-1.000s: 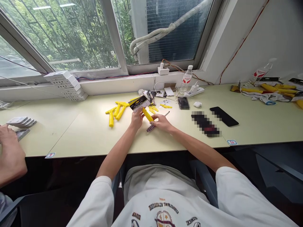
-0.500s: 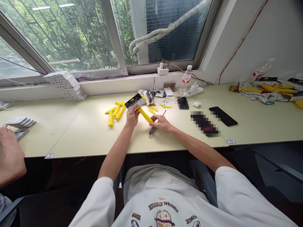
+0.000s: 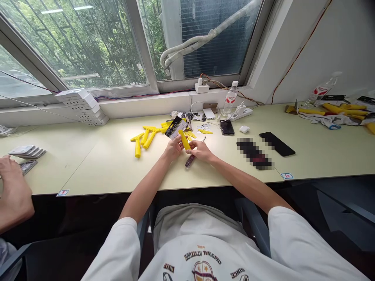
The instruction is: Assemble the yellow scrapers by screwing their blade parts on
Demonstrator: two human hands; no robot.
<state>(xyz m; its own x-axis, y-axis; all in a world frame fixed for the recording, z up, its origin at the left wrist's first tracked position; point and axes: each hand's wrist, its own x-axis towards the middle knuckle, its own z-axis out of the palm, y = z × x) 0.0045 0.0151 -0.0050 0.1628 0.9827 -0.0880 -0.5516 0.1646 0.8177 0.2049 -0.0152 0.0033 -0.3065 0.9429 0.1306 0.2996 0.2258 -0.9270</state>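
Note:
Between my hands is a yellow plastic handle [image 3: 184, 140], tilted with its upper end leaning left. My left hand [image 3: 174, 149] closes around its left side. The fingers of my right hand [image 3: 200, 151] pinch its lower end. A black-and-white packaging card [image 3: 176, 127] stands just above my left fingers and touches them; how it is gripped is hidden. Under my right hand a screwdriver [image 3: 190, 161] with a dark translucent handle lies on the table. Several yellow T-shaped tools [image 3: 137, 145] rest to the left, and flat yellow pieces [image 3: 191, 134] lie behind my hands.
Behind are a phone [image 3: 226, 127], a water bottle [image 3: 230, 98], a power strip [image 3: 242, 113] and a white earbud case [image 3: 244, 128]. A black flat object [image 3: 277, 144] lies right. Another person's hand [image 3: 13, 183] is at far left near stacked cards [image 3: 26, 151].
My left hand has moved right, closer to my right hand, and the card has moved with it. The yellow handle now stands steeper. More yellow pieces show behind the card.

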